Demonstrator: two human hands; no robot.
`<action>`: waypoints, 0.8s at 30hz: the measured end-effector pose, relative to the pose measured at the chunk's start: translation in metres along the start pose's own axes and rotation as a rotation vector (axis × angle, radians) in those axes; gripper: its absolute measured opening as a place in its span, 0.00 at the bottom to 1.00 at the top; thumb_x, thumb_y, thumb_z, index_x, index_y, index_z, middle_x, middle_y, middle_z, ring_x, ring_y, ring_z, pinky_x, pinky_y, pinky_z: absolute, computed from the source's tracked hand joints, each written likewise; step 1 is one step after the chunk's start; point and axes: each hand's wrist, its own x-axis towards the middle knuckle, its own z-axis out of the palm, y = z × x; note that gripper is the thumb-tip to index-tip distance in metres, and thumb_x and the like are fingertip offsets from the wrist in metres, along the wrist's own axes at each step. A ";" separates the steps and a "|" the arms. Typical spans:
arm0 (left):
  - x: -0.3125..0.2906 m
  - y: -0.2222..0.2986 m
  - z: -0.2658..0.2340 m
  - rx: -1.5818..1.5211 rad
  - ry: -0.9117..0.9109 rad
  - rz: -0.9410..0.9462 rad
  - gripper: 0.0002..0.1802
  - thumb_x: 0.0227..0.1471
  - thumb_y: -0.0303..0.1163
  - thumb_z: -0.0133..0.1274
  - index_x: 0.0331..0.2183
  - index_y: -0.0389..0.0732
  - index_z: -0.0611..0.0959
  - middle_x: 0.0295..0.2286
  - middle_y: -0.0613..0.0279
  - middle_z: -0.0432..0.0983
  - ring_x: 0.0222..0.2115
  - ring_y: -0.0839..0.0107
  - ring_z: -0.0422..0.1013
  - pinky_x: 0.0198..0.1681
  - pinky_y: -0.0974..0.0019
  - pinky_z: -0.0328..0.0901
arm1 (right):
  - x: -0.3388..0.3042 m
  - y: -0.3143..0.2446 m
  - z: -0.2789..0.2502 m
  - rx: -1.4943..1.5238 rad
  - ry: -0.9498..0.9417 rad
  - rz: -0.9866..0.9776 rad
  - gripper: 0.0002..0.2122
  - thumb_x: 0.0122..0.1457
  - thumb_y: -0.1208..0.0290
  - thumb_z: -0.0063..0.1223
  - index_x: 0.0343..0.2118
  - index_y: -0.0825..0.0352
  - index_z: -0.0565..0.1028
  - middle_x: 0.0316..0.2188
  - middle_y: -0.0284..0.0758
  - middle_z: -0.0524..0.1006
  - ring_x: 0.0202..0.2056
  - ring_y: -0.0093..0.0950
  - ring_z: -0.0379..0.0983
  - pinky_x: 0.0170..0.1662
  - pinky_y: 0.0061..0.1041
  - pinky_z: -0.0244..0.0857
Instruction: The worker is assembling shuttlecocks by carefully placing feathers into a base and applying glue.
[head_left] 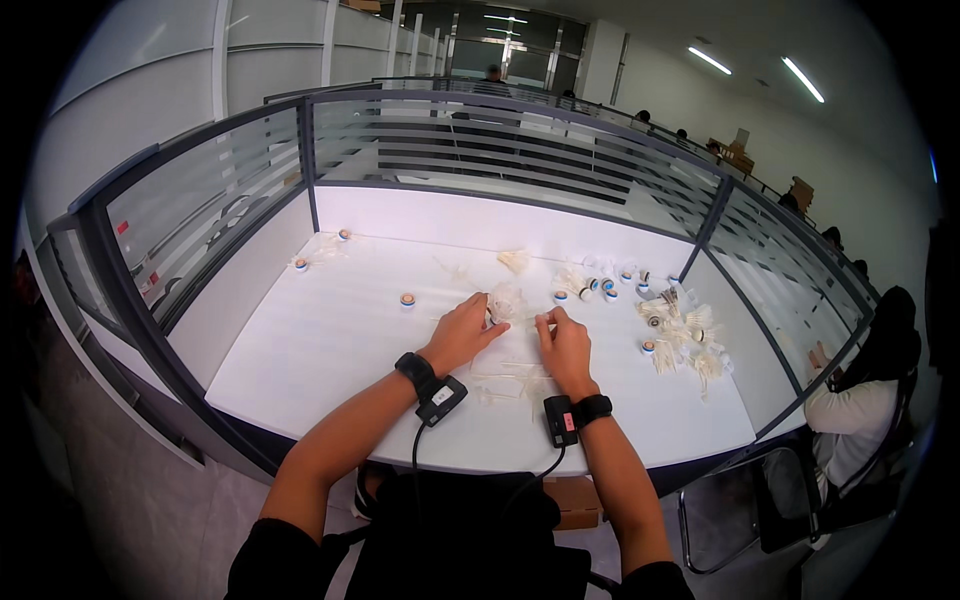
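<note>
While the left hand seems to steady a white feathered bundle near the middle of the desk, the right hand is bent in toward it from the other side. The left has its fingers curled and its thumb stretched forward, apparently holding the bundle low down; the right has thumb and fingertips drawn close together, but whether they meet, or have hold of a feather, is too small to tell. My judgement is that a shuttlecock is being picked apart or sorted feather by feather, so the next move calls for a firm left grip and a light, precise pinch on one quill. Pale loose quills lie between the wrists, and a lone banded cork stands to the left of the left hand. More corks gather beyond the right hand, with a heap of feathers farther right and a small tuft toward the back. A grey-framed partition with striped glass encloses the white surface; outside it, a seated person shows at the right, under ceiling lights in a long office-like room
</note>
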 end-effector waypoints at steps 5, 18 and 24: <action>0.000 -0.003 0.001 -0.004 0.006 -0.002 0.25 0.57 0.48 0.58 0.39 0.34 0.73 0.34 0.52 0.75 0.32 0.57 0.75 0.37 0.56 0.71 | 0.001 -0.003 -0.001 -0.008 0.004 0.008 0.12 0.64 0.63 0.56 0.30 0.67 0.76 0.18 0.42 0.78 0.20 0.39 0.75 0.26 0.36 0.66; -0.001 -0.002 -0.001 -0.007 -0.005 -0.020 0.25 0.57 0.49 0.58 0.39 0.34 0.74 0.32 0.52 0.74 0.31 0.56 0.75 0.36 0.55 0.70 | 0.002 -0.006 -0.003 0.150 -0.061 -0.006 0.12 0.62 0.66 0.59 0.28 0.70 0.72 0.21 0.42 0.80 0.21 0.33 0.77 0.26 0.31 0.68; -0.001 0.001 -0.002 -0.030 -0.011 -0.006 0.24 0.57 0.48 0.58 0.40 0.34 0.75 0.34 0.51 0.76 0.33 0.55 0.75 0.37 0.55 0.70 | 0.002 -0.002 -0.002 0.123 -0.028 -0.081 0.10 0.60 0.67 0.58 0.28 0.67 0.71 0.15 0.42 0.76 0.19 0.41 0.75 0.25 0.37 0.67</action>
